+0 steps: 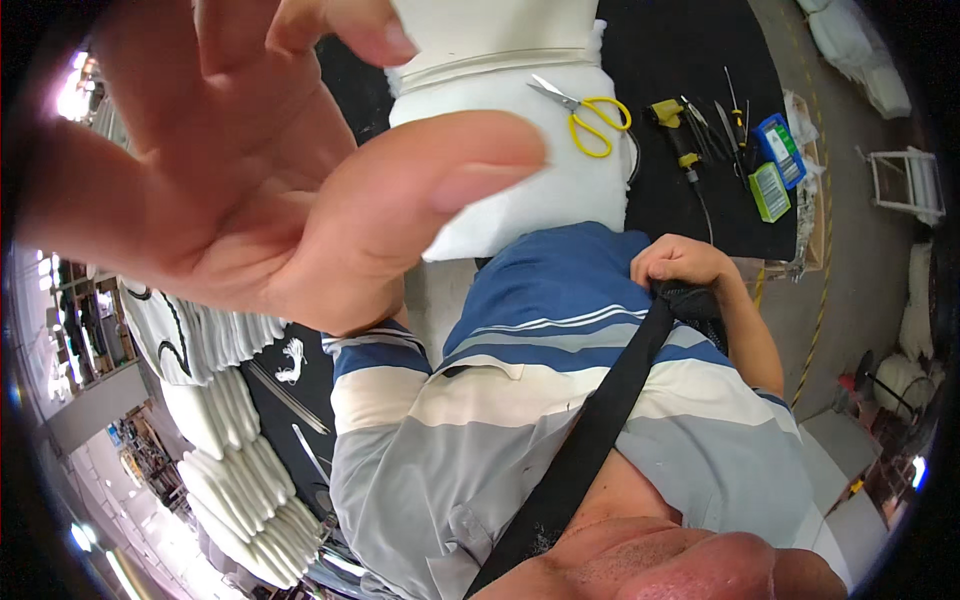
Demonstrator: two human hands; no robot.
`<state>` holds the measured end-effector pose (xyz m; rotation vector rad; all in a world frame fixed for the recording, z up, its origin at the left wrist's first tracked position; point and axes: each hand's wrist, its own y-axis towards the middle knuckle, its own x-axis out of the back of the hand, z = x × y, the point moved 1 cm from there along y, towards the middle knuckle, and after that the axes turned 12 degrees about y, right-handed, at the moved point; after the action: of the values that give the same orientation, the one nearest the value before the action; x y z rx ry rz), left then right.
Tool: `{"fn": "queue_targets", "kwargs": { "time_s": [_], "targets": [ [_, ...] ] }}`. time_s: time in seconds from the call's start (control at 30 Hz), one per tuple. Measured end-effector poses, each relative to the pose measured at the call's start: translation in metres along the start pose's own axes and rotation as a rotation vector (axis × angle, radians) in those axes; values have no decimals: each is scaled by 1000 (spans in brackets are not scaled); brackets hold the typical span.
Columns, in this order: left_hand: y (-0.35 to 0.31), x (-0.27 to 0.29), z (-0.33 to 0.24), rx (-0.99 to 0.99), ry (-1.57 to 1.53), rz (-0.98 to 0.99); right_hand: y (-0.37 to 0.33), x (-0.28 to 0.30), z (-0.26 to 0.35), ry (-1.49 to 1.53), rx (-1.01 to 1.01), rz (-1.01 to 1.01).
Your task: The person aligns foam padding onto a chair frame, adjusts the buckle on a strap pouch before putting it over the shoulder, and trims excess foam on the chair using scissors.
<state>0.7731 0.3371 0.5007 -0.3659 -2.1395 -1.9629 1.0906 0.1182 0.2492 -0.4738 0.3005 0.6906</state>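
My left hand [290, 190] looms large at the upper left, close to the camera. Its thumb stretches out to the right, the fingers are bent and apart, and nothing shows in its grasp. Lower down, my right hand [682, 260] is closed at my hip, against a black pouch [690, 300] at the end of a black strap [590, 440]; its curled fingers hide whatever they may grip. In front of me lies a thick white padded sheet [510, 200] with a smooth off-white panel [500, 28] at its far end. Yellow-handled scissors [600, 125] rest on the padding, blades slightly parted.
On the black tabletop [690, 50] to the right lie a yellow-and-black corded tool [675, 130], several slim hand tools [735, 125], a blue box [780, 150] and a green box [770, 192]. Stacked white padded pieces [220, 450] stand at the left, near a bundle of white cord [291, 362].
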Motion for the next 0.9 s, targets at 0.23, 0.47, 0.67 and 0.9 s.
{"fn": "queue_targets", "kwargs": {
  "time_s": [0.23,0.47,0.67,0.9],
  "targets": [
    [-13,-10,-3,25,101,-39,-16,15,6,18,-101,-1],
    [-35,-9,-17,61,234,-128,46,29,17,-354,-116,-243],
    [-29,-12,-32,73,373,-190,97,66,-23,-585,-166,-174],
    [-48,16,-20,273,308,-79,116,107,-80,-879,-318,-459]
  ]
}}
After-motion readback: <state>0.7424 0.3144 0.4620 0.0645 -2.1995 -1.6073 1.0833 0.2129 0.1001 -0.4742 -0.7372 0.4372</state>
